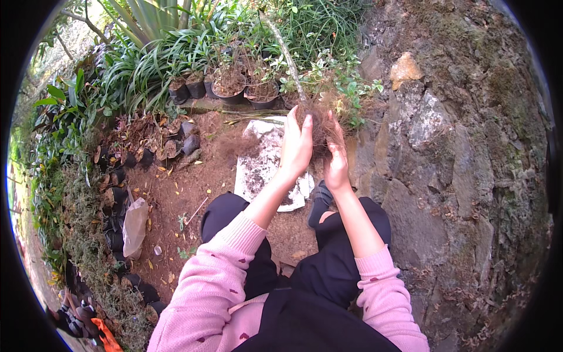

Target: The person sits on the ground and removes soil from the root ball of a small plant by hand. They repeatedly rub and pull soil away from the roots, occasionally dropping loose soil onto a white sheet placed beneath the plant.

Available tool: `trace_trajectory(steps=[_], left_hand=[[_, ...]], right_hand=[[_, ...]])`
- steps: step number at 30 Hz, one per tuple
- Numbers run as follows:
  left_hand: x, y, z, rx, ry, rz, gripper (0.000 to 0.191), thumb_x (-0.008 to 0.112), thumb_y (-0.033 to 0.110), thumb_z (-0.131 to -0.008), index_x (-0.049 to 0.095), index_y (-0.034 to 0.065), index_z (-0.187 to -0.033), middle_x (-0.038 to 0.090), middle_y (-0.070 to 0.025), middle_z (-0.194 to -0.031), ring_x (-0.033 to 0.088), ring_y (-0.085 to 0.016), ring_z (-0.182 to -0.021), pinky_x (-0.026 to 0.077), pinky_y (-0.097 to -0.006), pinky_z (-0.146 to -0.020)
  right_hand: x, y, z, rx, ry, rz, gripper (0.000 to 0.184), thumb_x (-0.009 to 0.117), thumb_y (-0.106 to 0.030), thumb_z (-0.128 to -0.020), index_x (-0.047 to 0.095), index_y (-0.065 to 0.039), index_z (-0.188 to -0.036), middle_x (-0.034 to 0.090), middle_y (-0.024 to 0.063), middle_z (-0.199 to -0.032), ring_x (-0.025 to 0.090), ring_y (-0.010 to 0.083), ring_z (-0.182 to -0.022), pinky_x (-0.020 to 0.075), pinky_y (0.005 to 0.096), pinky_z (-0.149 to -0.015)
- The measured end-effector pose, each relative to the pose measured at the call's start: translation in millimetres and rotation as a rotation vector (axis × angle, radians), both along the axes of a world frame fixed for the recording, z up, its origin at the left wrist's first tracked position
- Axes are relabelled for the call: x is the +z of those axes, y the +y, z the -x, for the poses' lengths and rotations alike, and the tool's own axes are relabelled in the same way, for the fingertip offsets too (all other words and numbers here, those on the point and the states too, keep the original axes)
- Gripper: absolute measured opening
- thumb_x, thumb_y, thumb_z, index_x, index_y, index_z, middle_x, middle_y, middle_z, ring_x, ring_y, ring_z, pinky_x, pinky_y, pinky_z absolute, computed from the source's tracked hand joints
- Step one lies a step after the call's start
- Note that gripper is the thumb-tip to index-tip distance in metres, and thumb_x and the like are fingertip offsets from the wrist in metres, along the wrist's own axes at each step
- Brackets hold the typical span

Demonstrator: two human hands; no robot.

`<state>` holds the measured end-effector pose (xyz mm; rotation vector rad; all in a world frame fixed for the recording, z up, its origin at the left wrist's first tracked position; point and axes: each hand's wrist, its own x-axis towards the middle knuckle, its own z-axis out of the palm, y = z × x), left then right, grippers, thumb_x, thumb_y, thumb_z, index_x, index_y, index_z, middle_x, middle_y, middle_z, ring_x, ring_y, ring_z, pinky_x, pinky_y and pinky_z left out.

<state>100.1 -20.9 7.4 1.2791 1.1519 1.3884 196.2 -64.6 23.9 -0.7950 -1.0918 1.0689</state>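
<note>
A shaggy ball of brown plant fibre (317, 123) sits between my two cupped hands, above the far right part of a white sheet. From it a pale, lichen-spotted stick (286, 50) runs up and away towards the plants. My left hand (297, 143) presses the near left side of the ball with straight fingers. On the opposite side, my right hand (338, 163) supports it, strands crossing the fingers. Below lies the crumpled white sheet (244, 176), strewn with dark soil. A looser heap of brown fibre (237, 146) rests at the sheet's left edge.
Black pots (233, 97) with dry growth line the back, before leafy plants (149, 75). Dark soil-filled bags (191, 144) border the ground on the left, near a translucent plastic bag (134, 226). A rough stone wall (440, 211) rises at right. Another person (77, 314) is at lower left.
</note>
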Motion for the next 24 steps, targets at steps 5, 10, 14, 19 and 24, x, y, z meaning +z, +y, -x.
trace_trajectory(steps=[5,10,14,19,24], left_hand=[[25,-4,8,-0.356,-0.943,0.269,0.057,0.03,0.037,-0.101,0.029,-0.0014,-0.144,0.033,-0.0154,-0.148,0.036,-0.024,-0.135,0.027,-0.0361,-0.112],[27,0,25,-0.484,-0.694,0.112,0.065,0.06,0.007,-0.089,0.029,0.0036,-0.146,0.031,-0.01,-0.151,0.032,-0.019,-0.136,0.025,-0.0338,-0.112],[22,-1,24,-0.325,-0.449,-0.045,0.071,0.067,0.015,-0.085,0.031,0.0032,-0.145,0.037,-0.0121,-0.145,0.034,-0.022,-0.133,0.027,-0.0355,-0.11],[14,1,20,-0.082,-0.299,-0.157,0.072,0.074,0.019,-0.078,0.038,-0.0003,-0.137,0.046,-0.0162,-0.128,0.042,-0.025,-0.124,0.032,-0.0364,-0.106],[13,0,16,-0.062,-0.192,-0.168,0.069,0.075,0.017,-0.076,0.042,0.0004,-0.134,0.047,-0.0166,-0.13,0.043,-0.026,-0.125,0.032,-0.0364,-0.107]], right_hand=[[1,7,-11,-0.029,-0.011,-0.12,0.061,0.039,-0.027,-0.091,0.029,-0.003,-0.147,0.027,0.0084,-0.154,0.024,0.0219,-0.142,0.0163,0.0381,-0.117],[23,1,-4,0.069,0.264,-0.114,0.065,0.033,-0.02,-0.086,0.026,-0.002,-0.147,0.026,0.01,-0.154,0.027,0.0251,-0.141,0.0206,0.0417,-0.116],[38,-5,0,0.126,0.395,-0.082,0.073,0.04,-0.02,-0.079,0.022,-0.005,-0.149,0.028,0.0115,-0.153,0.029,0.0268,-0.14,0.0231,0.0431,-0.115],[45,-11,4,0.161,0.233,-0.049,0.081,0.053,-0.022,-0.08,0.016,-0.01,-0.15,0.032,0.0103,-0.149,0.031,0.0246,-0.138,0.0232,0.0399,-0.114],[30,-5,-5,-0.048,0.032,0.062,0.061,0.054,-0.032,-0.092,0.032,-0.007,-0.144,0.038,0.0063,-0.146,0.036,0.0202,-0.134,0.0269,0.0366,-0.111]])
